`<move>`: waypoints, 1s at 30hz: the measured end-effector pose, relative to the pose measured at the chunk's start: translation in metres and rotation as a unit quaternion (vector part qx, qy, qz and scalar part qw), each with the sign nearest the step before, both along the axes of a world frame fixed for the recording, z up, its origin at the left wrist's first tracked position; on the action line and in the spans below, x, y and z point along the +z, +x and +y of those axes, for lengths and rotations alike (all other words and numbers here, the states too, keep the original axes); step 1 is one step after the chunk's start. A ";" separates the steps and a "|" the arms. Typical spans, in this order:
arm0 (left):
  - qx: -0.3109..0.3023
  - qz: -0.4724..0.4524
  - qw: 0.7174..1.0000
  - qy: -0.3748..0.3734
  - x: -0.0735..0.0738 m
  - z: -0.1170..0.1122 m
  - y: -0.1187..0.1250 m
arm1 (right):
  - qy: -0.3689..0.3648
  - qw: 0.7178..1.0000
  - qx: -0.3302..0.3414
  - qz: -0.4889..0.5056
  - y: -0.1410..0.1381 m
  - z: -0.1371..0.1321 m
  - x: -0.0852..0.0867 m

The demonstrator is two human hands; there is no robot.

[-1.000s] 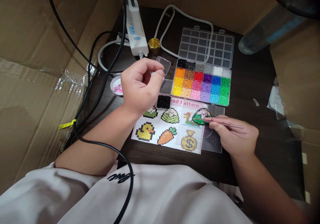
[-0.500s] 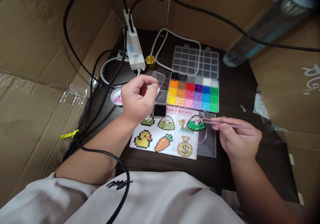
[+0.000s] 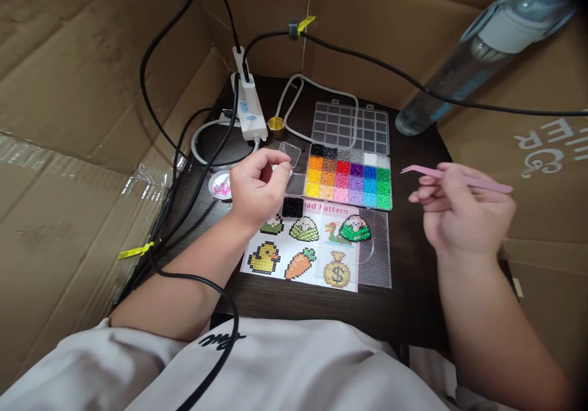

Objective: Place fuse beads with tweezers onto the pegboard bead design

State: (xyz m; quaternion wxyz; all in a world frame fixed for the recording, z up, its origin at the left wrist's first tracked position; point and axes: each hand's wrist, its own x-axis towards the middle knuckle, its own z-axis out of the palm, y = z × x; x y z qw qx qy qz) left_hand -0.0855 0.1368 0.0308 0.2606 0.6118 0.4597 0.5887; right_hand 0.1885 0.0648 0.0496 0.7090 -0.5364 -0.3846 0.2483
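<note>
Tweezers lifted (right hand) | bead figure below-left, apart

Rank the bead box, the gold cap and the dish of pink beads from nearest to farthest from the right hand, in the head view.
1. bead box: just left of the right hand, which holds pink tweezers.
2. gold cap: farther left, at the back beside the power strip.
3. dish of pink beads: farthest, beyond the left hand.
</note>
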 end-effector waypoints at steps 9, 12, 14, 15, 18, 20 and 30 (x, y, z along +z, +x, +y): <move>0.004 0.000 1.000 -0.006 0.001 0.001 -0.001 | -0.049 0.997 0.026 -0.046 -0.013 0.015 -0.049; 0.008 0.002 1.000 -0.009 0.001 0.001 -0.001 | -0.055 0.996 0.028 -0.062 -0.013 0.014 -0.052; 0.012 0.005 1.000 -0.012 0.001 0.001 -0.001 | -0.061 0.995 0.029 -0.075 -0.014 0.013 -0.052; 0.013 0.008 1.000 -0.012 0.001 0.001 -0.001 | -0.064 0.994 0.030 -0.081 -0.015 0.013 -0.051; 0.008 0.013 1.000 -0.016 0.001 0.000 0.000 | -0.072 0.991 0.035 -0.104 -0.017 0.010 -0.051; 0.002 0.016 1.000 -0.019 0.001 -0.001 0.000 | -0.079 0.988 0.038 -0.126 -0.018 0.009 -0.051; 0.014 0.040 0.999 -0.014 0.003 0.000 -0.005 | -0.006 0.959 0.100 -0.264 -0.022 0.013 -0.051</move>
